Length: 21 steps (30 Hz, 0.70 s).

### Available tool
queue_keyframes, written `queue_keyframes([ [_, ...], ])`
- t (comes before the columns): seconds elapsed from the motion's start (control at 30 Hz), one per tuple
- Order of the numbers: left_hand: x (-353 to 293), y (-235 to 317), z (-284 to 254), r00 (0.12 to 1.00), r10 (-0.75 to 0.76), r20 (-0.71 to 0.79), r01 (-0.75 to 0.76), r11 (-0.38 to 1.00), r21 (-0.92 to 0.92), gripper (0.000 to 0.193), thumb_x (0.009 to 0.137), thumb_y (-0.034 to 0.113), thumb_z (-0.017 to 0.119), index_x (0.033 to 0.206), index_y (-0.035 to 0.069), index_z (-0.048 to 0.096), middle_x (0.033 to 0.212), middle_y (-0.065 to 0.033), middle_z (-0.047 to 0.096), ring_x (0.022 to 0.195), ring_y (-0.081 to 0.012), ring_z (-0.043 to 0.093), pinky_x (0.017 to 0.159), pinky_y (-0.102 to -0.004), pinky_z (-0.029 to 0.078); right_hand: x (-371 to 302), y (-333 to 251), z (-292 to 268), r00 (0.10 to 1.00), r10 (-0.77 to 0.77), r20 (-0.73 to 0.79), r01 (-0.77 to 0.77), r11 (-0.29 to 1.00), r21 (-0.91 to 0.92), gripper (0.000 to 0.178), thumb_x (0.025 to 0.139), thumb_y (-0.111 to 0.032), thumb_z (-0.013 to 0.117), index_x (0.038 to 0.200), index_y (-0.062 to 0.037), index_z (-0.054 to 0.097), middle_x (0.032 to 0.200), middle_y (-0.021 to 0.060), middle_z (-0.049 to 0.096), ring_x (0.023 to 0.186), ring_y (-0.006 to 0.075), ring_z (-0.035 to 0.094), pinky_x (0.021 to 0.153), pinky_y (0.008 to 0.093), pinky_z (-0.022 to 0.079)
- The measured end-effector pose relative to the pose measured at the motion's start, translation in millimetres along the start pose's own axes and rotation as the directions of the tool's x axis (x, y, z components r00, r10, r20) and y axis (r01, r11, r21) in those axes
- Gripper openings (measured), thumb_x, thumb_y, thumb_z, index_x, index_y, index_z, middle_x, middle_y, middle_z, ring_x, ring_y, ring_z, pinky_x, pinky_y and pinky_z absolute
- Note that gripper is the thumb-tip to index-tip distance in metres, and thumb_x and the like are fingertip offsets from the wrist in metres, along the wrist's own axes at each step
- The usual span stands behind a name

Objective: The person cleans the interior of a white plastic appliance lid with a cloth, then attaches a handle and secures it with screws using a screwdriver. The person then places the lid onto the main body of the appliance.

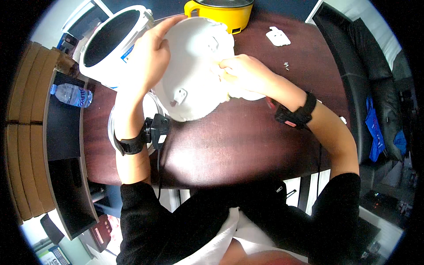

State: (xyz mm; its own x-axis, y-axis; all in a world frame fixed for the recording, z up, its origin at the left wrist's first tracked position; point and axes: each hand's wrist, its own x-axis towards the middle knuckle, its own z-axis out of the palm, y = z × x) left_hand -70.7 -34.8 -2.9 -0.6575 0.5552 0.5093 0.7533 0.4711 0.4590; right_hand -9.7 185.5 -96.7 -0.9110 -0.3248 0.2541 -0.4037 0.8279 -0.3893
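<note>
White round shell point(187, 73) tilted up, bare brown tabletop point(238, 141) open on its near side, yellow pot point(229, 17) just beyond, white bucket point(108, 70) crowding its left, left hand point(152, 55) clamped on its left rim, right hand point(243, 73) bunched at its right edge, grip unclear.

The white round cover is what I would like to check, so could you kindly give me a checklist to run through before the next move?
1. Left hand at the white round cover: ok, at its upper-left edge.
2. Right hand has a firm hold: cannot tell, its fingertips are blurred against white at the cover's right side.
3. Small metal pieces gathered up: not ok, they lie loose on the table.
4. Small white part clear of both hands: ok, it lies apart at the upper right.
5. Yellow pot clear of the cover: cannot tell, they overlap in this view.
</note>
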Motion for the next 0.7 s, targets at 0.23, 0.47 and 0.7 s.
queue_keyframes([
  [0.23,-5.3,6.8,1.7,0.994,0.073,0.083,-0.057,0.981,-0.184,0.048,0.083,-0.004,0.038,0.126,0.01,0.051,0.113,-0.0156,0.062,0.106,-0.0271,0.06,0.092,-0.034,0.045,-29.7,-23.4,-37.2,0.954,0.033,-0.298,-0.092,0.978,-0.187,0.024,0.085,-0.018,0.054,0.105,-0.0051,0.058,0.085,0.0156,0.06,0.065,0.033,0.062,0.057,0.0413,0.052],
  [0.47,-4.5,14.1,10.2,0.984,-0.04,0.174,0.087,0.958,-0.272,0.051,0.078,-0.005,0.036,0.124,0.006,0.054,0.108,-0.0183,0.063,0.101,-0.0264,0.062,0.09,-0.033,0.046,-37.1,-22.8,-8.2,0.969,-0.005,-0.247,-0.101,0.905,-0.413,0.028,0.077,-0.013,0.057,0.103,-0.0003,0.056,0.08,0.0131,0.059,0.058,0.0243,0.063,0.05,0.0352,0.052],
  [0.7,-8.1,15.7,13.8,0.988,-0.082,0.13,0.105,0.979,-0.176,0.053,0.076,-0.005,0.036,0.124,0.007,0.054,0.105,-0.0199,0.064,0.099,-0.0274,0.063,0.089,-0.0336,0.047,-58.5,-37.4,4.6,0.992,0.126,-0.029,-0.127,0.99,-0.066,0.018,0.081,-0.011,0.059,0.094,0.001,0.056,0.078,0.0163,0.057,0.067,0.0313,0.062,0.06,0.0375,0.052],
])
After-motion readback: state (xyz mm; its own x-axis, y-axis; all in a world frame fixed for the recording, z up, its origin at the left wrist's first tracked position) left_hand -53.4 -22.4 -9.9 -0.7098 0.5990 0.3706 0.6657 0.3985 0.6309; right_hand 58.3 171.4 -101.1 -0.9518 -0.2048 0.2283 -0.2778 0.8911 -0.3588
